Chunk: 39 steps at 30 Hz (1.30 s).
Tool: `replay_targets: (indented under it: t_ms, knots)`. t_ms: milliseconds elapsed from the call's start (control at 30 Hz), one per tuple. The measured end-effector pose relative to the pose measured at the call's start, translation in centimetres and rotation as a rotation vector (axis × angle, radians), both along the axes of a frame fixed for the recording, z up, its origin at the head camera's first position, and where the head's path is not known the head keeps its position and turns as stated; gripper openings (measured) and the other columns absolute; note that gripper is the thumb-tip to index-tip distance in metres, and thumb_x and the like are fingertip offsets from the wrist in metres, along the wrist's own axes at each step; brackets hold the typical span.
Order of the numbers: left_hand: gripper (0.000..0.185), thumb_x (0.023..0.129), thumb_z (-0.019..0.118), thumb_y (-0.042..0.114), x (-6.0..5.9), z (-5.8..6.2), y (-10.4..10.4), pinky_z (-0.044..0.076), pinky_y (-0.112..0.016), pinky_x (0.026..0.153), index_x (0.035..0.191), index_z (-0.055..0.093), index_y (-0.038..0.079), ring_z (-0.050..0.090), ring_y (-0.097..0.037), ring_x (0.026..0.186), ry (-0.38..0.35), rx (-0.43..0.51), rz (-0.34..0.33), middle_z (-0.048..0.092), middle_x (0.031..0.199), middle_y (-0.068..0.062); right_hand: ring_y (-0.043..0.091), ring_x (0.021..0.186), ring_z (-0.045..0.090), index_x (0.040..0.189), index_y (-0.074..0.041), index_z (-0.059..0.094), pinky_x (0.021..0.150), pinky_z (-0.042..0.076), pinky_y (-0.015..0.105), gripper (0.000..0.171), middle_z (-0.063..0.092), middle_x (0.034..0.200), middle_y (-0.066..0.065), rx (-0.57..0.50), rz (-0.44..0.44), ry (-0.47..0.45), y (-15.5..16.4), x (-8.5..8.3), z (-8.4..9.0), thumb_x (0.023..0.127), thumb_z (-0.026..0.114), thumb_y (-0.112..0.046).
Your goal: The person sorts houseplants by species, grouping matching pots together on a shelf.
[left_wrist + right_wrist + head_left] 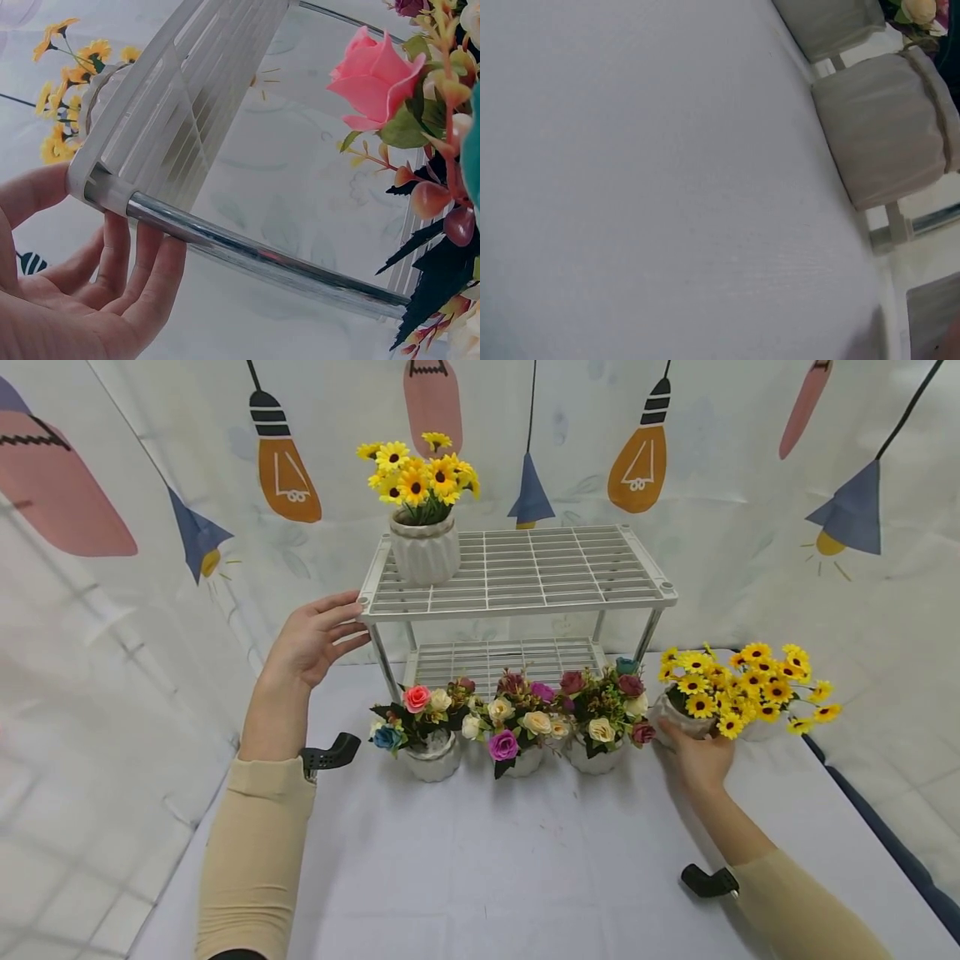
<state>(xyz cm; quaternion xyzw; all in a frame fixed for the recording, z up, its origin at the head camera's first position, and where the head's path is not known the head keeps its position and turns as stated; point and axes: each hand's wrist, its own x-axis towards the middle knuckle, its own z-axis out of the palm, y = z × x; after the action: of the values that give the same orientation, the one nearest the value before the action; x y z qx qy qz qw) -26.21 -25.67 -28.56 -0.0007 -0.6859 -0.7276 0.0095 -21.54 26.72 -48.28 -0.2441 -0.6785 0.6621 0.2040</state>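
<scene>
White-clothed worktop (525, 860) carried a two-tier rack (525, 572). One sunflower pot (423, 547) already stood on the top tier; three rose pots (517, 735) and two more sunflower pots lined the front, so most seemed left. Left hand (311, 639) lay flat, fingers straight, against the rack's corner. Right hand (697, 756) cupped the nearer sunflower pot (678, 714), still on the worktop.

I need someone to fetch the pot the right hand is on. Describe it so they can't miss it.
Start at the white two-tier rack on the table. Along its front runs a row of flower pots; the right hand grips the sunflower pot at the row's right end. The three pots to its left hold mixed roses.
</scene>
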Motion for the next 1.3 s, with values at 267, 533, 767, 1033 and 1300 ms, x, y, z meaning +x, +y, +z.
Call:
replay_targets:
  t_ms: [267, 533, 767, 1033, 1300]
  knots:
    - [0.063, 0.096, 0.076, 0.027, 0.0, -0.2, -0.1, 0.056, -0.031, 0.091, 0.149, 0.05, 0.001, 0.068, -0.017, 0.106, -0.005, 0.007, -0.003, 0.071, 0.115, 0.002, 0.021, 0.141, 0.037, 0.159, -0.009, 0.028, 0.109, 0.042, 0.029, 0.1, 0.035, 0.154, 0.011, -0.039, -0.008, 0.014, -0.4, 1.3, 2.1, 0.081, 0.091, -0.022]
    - [0.064, 0.097, 0.076, 0.026, 0.0, -0.2, -0.1, 0.056, -0.031, 0.091, 0.149, 0.049, 0.001, 0.068, -0.017, 0.105, -0.007, 0.012, -0.005, 0.071, 0.115, 0.002, 0.019, 0.13, 0.045, 0.154, -0.01, 0.039, 0.096, 0.047, 0.022, 0.091, 0.046, 0.143, 0.006, 0.03, -0.041, 0.126, -1.0, 2.3, 3.9, 0.08, 0.092, -0.019]
    - [0.065, 0.096, 0.076, 0.027, 0.1, -0.2, 0.0, 0.056, -0.03, 0.091, 0.149, 0.049, 0.001, 0.068, -0.017, 0.105, -0.002, 0.001, -0.002, 0.07, 0.116, 0.001, 0.017, 0.129, 0.045, 0.15, -0.014, 0.038, 0.102, 0.043, 0.026, 0.086, 0.046, 0.144, 0.005, 0.099, -0.044, 0.251, -1.7, 3.1, 6.0, 0.082, 0.09, -0.018]
    - [0.065, 0.097, 0.076, 0.026, 0.0, -0.2, -0.1, 0.056, -0.03, 0.091, 0.15, 0.049, 0.001, 0.068, -0.018, 0.106, 0.0, 0.004, -0.009, 0.069, 0.117, 0.0, 0.022, 0.129, 0.047, 0.147, -0.017, 0.041, 0.105, 0.047, 0.03, 0.082, 0.047, 0.144, 0.008, 0.009, 0.003, 0.388, -2.1, 3.7, 9.1, 0.082, 0.089, -0.007]
    - [0.065, 0.096, 0.076, 0.028, 0.1, 0.0, -0.1, 0.055, -0.031, 0.093, 0.15, 0.049, 0.001, 0.067, -0.019, 0.108, 0.003, -0.005, -0.006, 0.069, 0.118, 0.0, 0.022, 0.129, 0.048, 0.148, -0.021, 0.041, 0.103, 0.049, 0.031, 0.083, 0.046, 0.144, 0.006, 0.034, 0.016, 0.464, -1.9, 3.5, 12.8, 0.081, 0.089, -0.007]
